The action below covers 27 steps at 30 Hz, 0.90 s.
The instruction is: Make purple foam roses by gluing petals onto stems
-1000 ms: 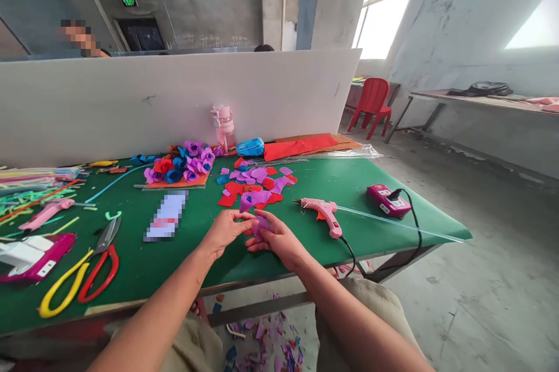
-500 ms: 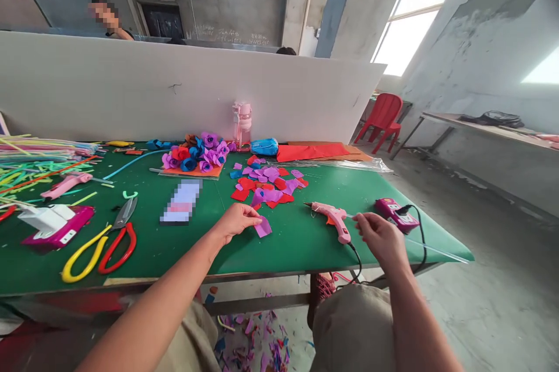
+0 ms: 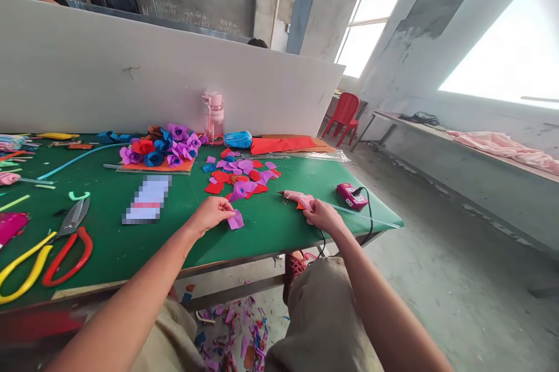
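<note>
My left hand pinches a small purple paper piece just above the green tabletop. To its right, my right hand is closed around the handle of a pink hot glue gun, whose nozzle points left. A long clear glue stick sticks out behind the gun. Beyond my hands lies a loose heap of red, purple and blue paper petals. Farther left, finished paper flowers in purple, red and blue are bunched on an orange sheet.
Large scissors with yellow and red handles lie at the left, near a blurred-out phone. A magenta power strip stands at the right. A pink bottle and blue packet are before the white partition. Paper scraps litter the floor.
My right hand has moved from the glue stick behind the gun onto its handle. My left hand still holds the purple paper. The view has turned to the right.
</note>
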Tool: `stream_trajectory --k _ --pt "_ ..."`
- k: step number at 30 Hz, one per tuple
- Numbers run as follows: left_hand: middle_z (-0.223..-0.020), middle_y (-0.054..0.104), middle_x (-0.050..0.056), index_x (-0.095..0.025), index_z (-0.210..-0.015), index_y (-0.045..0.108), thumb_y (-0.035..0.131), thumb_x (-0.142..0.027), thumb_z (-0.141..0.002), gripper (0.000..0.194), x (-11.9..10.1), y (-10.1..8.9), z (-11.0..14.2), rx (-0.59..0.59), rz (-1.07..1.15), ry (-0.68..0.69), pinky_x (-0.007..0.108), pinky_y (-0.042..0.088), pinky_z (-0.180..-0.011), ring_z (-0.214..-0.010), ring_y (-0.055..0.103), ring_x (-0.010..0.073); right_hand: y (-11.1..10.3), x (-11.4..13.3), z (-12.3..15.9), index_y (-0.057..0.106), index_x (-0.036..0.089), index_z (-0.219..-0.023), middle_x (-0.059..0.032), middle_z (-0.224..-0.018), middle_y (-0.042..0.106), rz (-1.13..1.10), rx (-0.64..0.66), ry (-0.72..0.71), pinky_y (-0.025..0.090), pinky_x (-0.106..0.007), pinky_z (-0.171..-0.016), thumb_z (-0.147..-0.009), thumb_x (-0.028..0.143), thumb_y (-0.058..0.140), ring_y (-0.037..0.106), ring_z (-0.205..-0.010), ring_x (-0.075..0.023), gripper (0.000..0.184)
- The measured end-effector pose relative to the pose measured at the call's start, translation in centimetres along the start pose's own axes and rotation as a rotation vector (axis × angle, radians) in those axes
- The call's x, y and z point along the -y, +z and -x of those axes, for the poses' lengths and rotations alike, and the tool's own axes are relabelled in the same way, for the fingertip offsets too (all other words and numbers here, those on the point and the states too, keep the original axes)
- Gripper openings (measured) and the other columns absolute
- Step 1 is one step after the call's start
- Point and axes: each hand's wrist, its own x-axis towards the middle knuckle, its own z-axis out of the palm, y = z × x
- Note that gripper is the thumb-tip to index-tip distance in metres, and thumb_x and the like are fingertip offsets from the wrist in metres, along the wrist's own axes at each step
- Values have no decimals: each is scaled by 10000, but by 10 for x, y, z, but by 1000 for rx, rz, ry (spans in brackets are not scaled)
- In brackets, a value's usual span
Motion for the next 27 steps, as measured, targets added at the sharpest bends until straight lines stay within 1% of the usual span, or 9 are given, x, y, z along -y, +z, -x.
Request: stream_trajectory --k 4,6,8,10,12,15,18,22,27 --pt "-577 639 0 -148 -583 617 766 -395 -457 316 3 -4 -1 9 14 -7 270 428 -637 -612 572 149 -7 1 6 510 199 -612 -1 -550 575 -218 88 -10 392 -245 -509 -744 319 528 548 -549 -145 179" --pt "-573 640 0 -147 -585 628 766 -388 -459 305 5 -6 -2 38 21 -14 266 425 -633 -605 566 144 -12 3 14 553 183 -716 -26 -671 625 -506 138 -4 449 -252 -546 -770 371 535 581 -591 -142 196" --pt "-569 639 -1 -147 -583 635 764 -373 -461 288 7 -9 -3 72 33 -12 261 423 -626 -598 559 138 -15 8 22 575 180 -826 -35 -810 647 -915 217 13 493 -252 -639 -729 386 627 610 -680 -134 234" --pt "-571 637 -4 -146 -581 635 764 -350 -456 271 8 -11 -4 94 45 -2 252 417 -616 -589 552 130 -14 16 28 588 185 -877 -5 -776 618 -1217 364 39 505 -243 -663 -686 399 688 595 -660 -110 304" --pt "-568 633 -9 -144 -578 636 756 -325 -463 246 9 -12 -4 99 36 6 243 405 -601 -578 542 122 -9 26 32 602 181 -906 41 -624 521 -1362 562 60 489 -223 -562 -698 461 672 511 -521 -77 355" --pt "-552 624 -11 -140 -576 652 726 -297 -503 188 8 -12 -3 74 -26 2 234 386 -583 -568 528 116 2 42 40 600 168 -941 59 -567 444 -1373 730 53 423 -210 -466 -734 525 631 406 -449 -63 413" --pt "-556 629 -4 -135 -589 675 698 -269 -538 145 6 -11 -1 33 -93 -9 230 373 -575 -572 524 115 6 54 50 569 175 -875 39 -582 481 -1245 665 26 386 -220 -477 -759 531 616 432 -487 -80 377" --pt "-563 634 3 -130 -591 688 676 -231 -551 109 2 -9 2 3 -143 -19 224 357 -550 -570 518 113 -5 57 62 517 178 -778 41 -565 479 -1001 588 -48 325 -221 -489 -781 530 596 427 -508 -84 360" --pt "-525 600 -4 -121 -596 694 654 -206 -572 97 -1 -7 5 -28 -198 -29 217 333 -513 -538 489 104 -24 61 72 548 171 -875 26 -595 526 -743 488 -218 330 -237 -532 -842 519 513 439 -546 -96 351"
